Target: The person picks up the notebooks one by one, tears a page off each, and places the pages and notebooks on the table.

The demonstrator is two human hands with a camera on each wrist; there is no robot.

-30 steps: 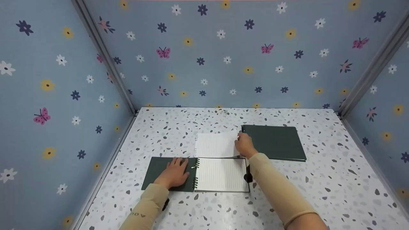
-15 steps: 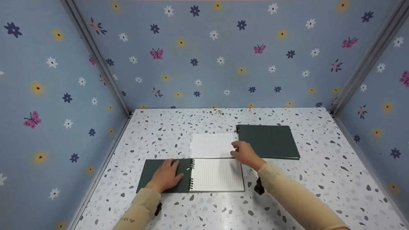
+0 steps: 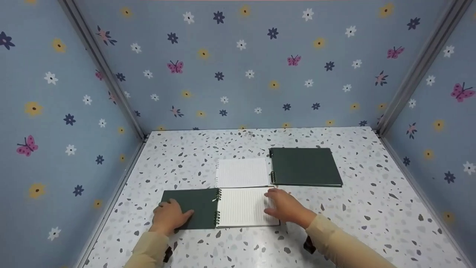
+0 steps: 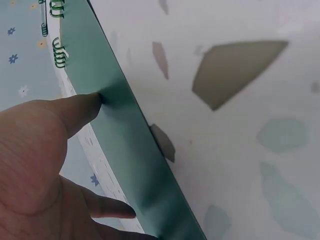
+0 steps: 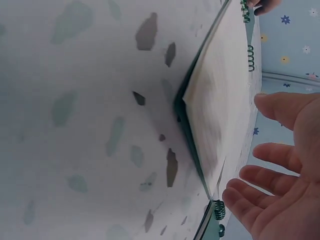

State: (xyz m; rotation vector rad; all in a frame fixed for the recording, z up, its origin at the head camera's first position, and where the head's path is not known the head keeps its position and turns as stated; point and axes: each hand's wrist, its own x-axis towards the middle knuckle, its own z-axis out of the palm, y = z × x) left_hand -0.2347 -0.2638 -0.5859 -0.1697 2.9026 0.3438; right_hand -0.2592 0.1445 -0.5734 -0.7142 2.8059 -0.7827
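Observation:
A spiral notebook with a dark green cover lies open on the table, its lined pages (image 3: 243,208) on the right and its cover (image 3: 199,208) folded out to the left. My left hand (image 3: 167,216) rests on the outer part of that cover. In the left wrist view, the thumb (image 4: 82,111) touches the green surface while the fingers reach its far edge. Over the right edge of the pages is my right hand (image 3: 288,206), fingers spread and holding nothing. A loose lined sheet (image 3: 241,172) with a ragged left edge lies directly behind the open notebook.
A closed dark green spiral notebook (image 3: 306,166) lies at the back right, beside the loose sheet. The speckled white table (image 3: 253,245) is bounded by blue flowered panels (image 3: 230,56) at the back and on both sides.
My right hand has let go of the loose sheet and come toward me, over the notebook pages. My left hand has slid left to the cover's outer edge. The head view has shifted slightly.

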